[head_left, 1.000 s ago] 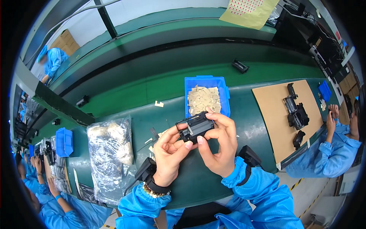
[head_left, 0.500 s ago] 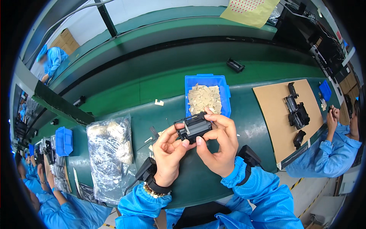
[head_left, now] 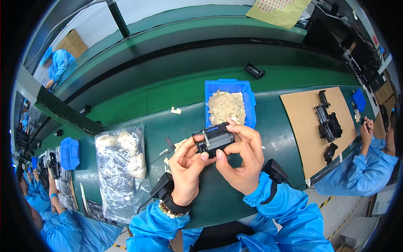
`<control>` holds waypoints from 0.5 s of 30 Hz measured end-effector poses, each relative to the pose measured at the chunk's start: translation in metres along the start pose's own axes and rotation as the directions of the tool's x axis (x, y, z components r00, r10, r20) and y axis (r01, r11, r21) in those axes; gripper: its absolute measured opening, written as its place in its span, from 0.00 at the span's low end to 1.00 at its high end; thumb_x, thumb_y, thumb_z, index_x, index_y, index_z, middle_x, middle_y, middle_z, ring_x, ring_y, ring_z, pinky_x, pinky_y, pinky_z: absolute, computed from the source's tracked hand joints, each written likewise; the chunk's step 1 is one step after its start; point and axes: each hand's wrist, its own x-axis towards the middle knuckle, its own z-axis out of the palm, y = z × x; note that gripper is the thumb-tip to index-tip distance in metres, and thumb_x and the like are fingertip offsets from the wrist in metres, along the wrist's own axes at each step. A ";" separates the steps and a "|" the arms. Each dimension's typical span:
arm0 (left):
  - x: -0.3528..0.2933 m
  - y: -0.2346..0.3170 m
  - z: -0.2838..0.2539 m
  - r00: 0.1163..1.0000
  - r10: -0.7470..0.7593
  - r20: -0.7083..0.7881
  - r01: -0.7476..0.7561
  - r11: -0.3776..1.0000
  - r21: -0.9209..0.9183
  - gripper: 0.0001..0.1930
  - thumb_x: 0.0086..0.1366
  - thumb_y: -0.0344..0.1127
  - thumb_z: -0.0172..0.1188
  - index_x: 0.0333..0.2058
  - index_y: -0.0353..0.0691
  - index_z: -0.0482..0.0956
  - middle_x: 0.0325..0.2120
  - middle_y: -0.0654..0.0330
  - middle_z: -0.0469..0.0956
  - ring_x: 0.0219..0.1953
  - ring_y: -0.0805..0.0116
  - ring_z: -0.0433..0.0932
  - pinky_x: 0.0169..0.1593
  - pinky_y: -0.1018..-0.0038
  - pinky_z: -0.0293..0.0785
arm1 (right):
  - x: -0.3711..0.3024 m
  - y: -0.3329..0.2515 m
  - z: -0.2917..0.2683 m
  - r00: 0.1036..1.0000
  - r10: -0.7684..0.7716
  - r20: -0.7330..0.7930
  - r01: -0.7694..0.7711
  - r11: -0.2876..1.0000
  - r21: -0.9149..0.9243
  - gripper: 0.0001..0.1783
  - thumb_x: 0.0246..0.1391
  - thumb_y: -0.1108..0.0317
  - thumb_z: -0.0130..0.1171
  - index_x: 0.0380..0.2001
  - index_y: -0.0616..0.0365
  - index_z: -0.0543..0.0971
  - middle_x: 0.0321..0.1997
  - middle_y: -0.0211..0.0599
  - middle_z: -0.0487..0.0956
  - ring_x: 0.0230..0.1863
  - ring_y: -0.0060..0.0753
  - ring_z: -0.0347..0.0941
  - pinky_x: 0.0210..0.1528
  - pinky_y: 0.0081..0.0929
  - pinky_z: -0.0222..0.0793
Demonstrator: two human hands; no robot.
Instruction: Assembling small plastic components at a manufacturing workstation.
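Note:
Between both hands I hold a black plastic housing (head_left: 218,137), with a thin pale strip near its left end. My left hand (head_left: 185,172) pinches that left end between thumb and fingers. At the right end, my right hand (head_left: 242,163) has its thumb on the near lower edge and its index finger on the far upper corner. Just beyond it stands a blue bin (head_left: 253,110) filled with small beige cut pieces (head_left: 226,107). A few loose beige strips and a small dark piece (head_left: 170,143) lie left of my left hand.
A clear plastic bag (head_left: 121,176) of parts lies left. On the right, a cardboard sheet (head_left: 299,122) carries several black parts (head_left: 327,122). Farther back runs a green belt (head_left: 176,84) with a black housing (head_left: 254,70) on it. Co-workers in blue sit on both sides.
The black housings on the green belt have shifted slightly left. My hands keep nearly the same hold on the housing. At left, a co-worker's hands have moved.

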 end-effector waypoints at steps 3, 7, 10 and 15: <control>0.000 0.000 -0.001 1.000 0.000 0.005 0.000 1.000 0.011 0.22 0.64 0.21 0.55 0.56 0.24 0.65 0.50 0.45 0.75 0.50 0.60 0.78 0.52 0.65 0.79 | 0.000 0.001 0.000 1.000 -0.011 0.005 0.011 1.000 -0.010 0.06 0.48 0.79 0.64 0.25 0.63 0.75 0.53 0.50 0.67 0.63 0.62 0.66 0.62 0.48 0.68; 0.001 0.000 -0.001 0.999 0.018 0.049 -0.018 1.000 0.002 0.23 0.64 0.21 0.55 0.57 0.24 0.64 0.50 0.45 0.74 0.51 0.60 0.78 0.53 0.64 0.79 | 0.000 0.001 -0.001 1.000 -0.026 -0.001 0.026 1.000 0.003 0.06 0.48 0.79 0.64 0.25 0.63 0.75 0.53 0.50 0.67 0.63 0.62 0.66 0.62 0.48 0.68; 0.001 -0.001 -0.002 0.998 0.023 0.061 -0.022 1.000 -0.015 0.23 0.64 0.21 0.55 0.58 0.24 0.64 0.50 0.45 0.74 0.51 0.60 0.78 0.53 0.64 0.79 | -0.001 0.003 -0.002 1.000 -0.027 -0.001 0.027 1.000 0.007 0.06 0.47 0.80 0.64 0.25 0.63 0.75 0.53 0.50 0.67 0.63 0.62 0.66 0.62 0.48 0.69; 0.000 -0.003 -0.003 0.998 0.033 0.059 -0.030 0.999 -0.039 0.23 0.63 0.20 0.55 0.57 0.25 0.64 0.50 0.45 0.74 0.50 0.61 0.78 0.53 0.64 0.80 | 0.001 0.000 -0.003 0.998 -0.047 0.043 0.048 0.999 -0.013 0.06 0.48 0.83 0.61 0.25 0.65 0.73 0.53 0.49 0.64 0.64 0.64 0.64 0.63 0.51 0.67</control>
